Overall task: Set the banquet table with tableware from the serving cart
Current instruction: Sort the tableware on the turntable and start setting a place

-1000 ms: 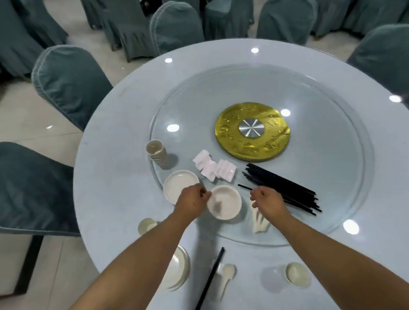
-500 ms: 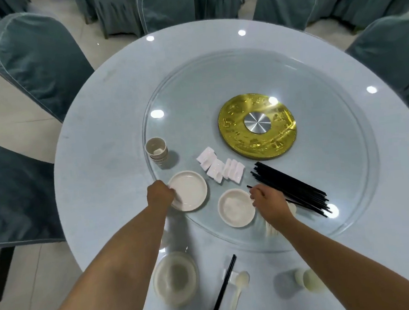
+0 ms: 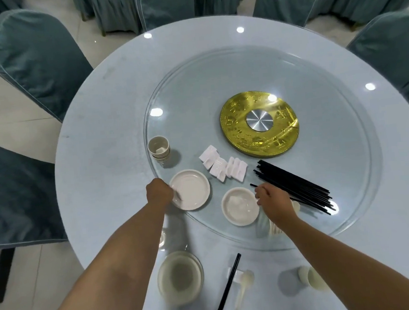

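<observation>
1. Gripping the near-left rim of a white plate [image 3: 191,192], the left hand [image 3: 159,193] was seen with its fingers curled over that rim; the plate lay on the near-left part of the glass turntable [image 3: 334,76].
2. The right hand [image 3: 274,198] was held just right of a white bowl [image 3: 239,206], fingers bent and close together at the end of one black chopstick of the chopstick bundle [image 3: 294,187]; whether that stick was actually pinched could not be told.
3. The bowl was placed on the turntable's near edge, right of the plate and apart from it.
4. A stack of small cups [image 3: 159,149] was found at the turntable's left edge, and a cluster of white chopstick rests [image 3: 224,169] lay between the cups and the bundle.
5. A gold disc [image 3: 259,123] with a silver hub was set at the turntable's middle.
6. On the table [image 3: 96,163], near its front edge, a stacked plate and bowl [image 3: 180,277], a chopstick pair [image 3: 227,287] on a rest, a white spoon [image 3: 243,288] and a small cup [image 3: 311,277] were laid out.
7. Covered chairs [image 3: 36,58] were ranged around the table.
</observation>
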A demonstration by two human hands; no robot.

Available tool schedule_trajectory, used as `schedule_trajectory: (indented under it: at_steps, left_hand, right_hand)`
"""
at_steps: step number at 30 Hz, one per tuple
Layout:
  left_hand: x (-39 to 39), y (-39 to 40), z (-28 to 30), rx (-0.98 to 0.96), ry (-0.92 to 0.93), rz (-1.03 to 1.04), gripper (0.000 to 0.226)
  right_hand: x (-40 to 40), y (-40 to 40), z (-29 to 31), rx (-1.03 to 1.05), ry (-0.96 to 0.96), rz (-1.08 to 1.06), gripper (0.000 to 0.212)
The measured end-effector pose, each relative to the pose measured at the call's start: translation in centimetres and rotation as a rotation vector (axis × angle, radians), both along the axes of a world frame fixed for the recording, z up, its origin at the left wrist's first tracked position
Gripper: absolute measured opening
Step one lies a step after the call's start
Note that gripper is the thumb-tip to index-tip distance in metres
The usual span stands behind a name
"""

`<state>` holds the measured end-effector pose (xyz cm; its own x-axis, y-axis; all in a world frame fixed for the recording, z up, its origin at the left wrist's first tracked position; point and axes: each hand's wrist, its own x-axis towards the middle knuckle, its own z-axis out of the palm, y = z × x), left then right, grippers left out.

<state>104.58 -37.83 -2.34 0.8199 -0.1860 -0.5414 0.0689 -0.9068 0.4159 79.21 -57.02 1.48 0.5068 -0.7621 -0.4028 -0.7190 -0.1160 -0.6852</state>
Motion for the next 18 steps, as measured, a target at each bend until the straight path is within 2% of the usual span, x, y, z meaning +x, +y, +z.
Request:
schedule_trajectory:
  at_steps: [6,11,18]
  left_hand:
    - [-0.6,0.2,0.7,-0.017,-0.045,0.051,0.016]
    - [-1.7,-0.7,0.8,-0.038,0.034,0.069,0.026]
    - [-2.5,0.2,-0.4,-0.007,0.041,0.066,0.021]
  right_hand:
    - [-1.6,-0.2,0.5,-0.012,-0.020,-0.001,0.026]
    - [-3.4,-0.6,0.3,-0.004,-0.029,-0.028,0.026]
    - [-3.9,-0.2,-0.2,0.050,-0.088,-0.141,0.025]
